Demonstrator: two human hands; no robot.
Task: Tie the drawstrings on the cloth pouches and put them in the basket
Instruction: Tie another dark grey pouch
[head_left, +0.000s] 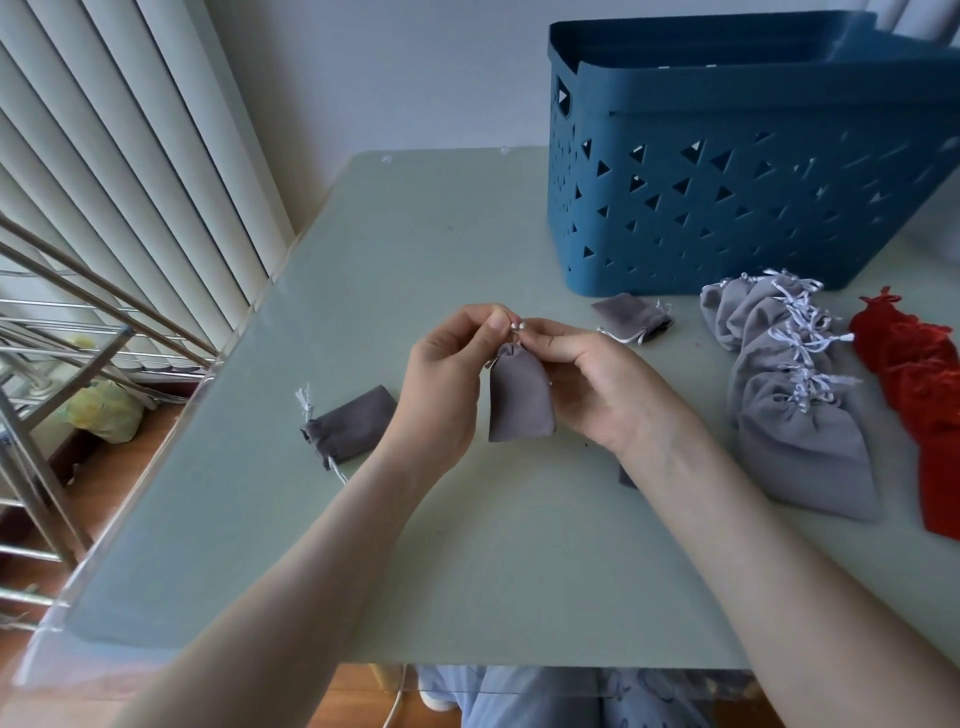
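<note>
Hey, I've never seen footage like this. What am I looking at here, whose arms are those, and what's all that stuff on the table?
There is no machine here. One camera worn on a person's head looks down at their own bare arms. The left hand and right hand pinch the strings at the top of a small dark grey pouch, held over the table. Another dark pouch lies at the left, and a third pouch lies by the blue basket. On the right lie a pile of light grey pouches and some red pouches.
</note>
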